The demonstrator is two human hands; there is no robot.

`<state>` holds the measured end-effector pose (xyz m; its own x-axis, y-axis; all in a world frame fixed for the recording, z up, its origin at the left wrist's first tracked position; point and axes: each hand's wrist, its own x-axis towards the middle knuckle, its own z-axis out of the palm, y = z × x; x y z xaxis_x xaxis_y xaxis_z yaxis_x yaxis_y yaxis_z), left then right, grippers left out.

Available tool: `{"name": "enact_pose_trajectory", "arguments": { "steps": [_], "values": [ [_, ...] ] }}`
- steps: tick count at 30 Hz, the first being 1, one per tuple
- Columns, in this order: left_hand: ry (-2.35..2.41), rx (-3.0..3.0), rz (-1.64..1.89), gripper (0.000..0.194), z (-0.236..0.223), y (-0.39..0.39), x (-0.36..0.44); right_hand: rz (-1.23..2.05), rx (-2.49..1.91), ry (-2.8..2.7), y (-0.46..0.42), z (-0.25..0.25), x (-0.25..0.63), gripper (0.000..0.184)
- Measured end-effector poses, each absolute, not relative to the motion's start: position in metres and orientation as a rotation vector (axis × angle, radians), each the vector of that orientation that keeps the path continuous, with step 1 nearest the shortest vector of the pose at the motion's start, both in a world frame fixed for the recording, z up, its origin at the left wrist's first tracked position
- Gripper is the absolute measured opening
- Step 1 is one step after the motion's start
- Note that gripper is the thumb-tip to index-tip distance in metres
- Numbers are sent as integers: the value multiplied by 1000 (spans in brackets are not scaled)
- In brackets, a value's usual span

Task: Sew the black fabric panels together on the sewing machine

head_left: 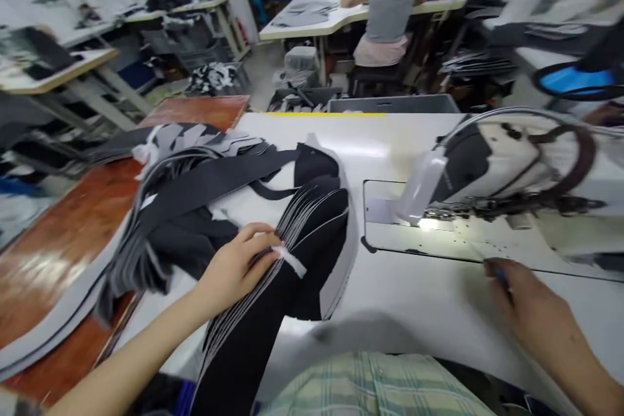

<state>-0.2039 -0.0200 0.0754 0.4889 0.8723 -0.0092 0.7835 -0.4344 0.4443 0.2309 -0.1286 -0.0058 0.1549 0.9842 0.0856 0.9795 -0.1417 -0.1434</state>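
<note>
My left hand (244, 263) is closed in a pinch over a fanned stack of black fabric pieces (263, 312) with pale edges. A short white strip (292, 261) sticks out between its thumb and fingers. Under and beside the stack lies a curved dark panel with a light grey border (336, 279). My right hand (526, 305) rests on the white table in front of the sewing machine (492, 162). Its fingers are curled round a small dark-blue object (502, 281), mostly hidden, whose kind I cannot make out.
Grey and black fabric strips (170, 208) are heaped at the left, spilling onto a reddish-brown board (63, 253). Grey bins (394, 104) stand beyond the table's far edge. Farther back, a person in a grey shirt (390, 6) sits at another table (316, 27).
</note>
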Motion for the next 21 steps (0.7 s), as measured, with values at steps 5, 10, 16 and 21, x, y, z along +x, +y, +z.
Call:
{"name": "enact_pose_trajectory", "arguments": {
  "steps": [5, 10, 16, 21],
  "values": [
    [1429, 2427, 230, 26, 72, -26, -196, 552, -1475, -2422, -80, 43, 102, 36],
    [1419, 2482, 138, 25, 71, -29, -191, 598, -1346, -2566, -30, 59, 37, 33],
    [1336, 2543, 129, 24, 68, -27, -194, 740, -1295, -2711, -15, 60, 21, 29],
    [1186, 2682, 99, 28, 71, -21, -194, 691, -1177, -2833, -8, 73, 16, 33]
  ]
}}
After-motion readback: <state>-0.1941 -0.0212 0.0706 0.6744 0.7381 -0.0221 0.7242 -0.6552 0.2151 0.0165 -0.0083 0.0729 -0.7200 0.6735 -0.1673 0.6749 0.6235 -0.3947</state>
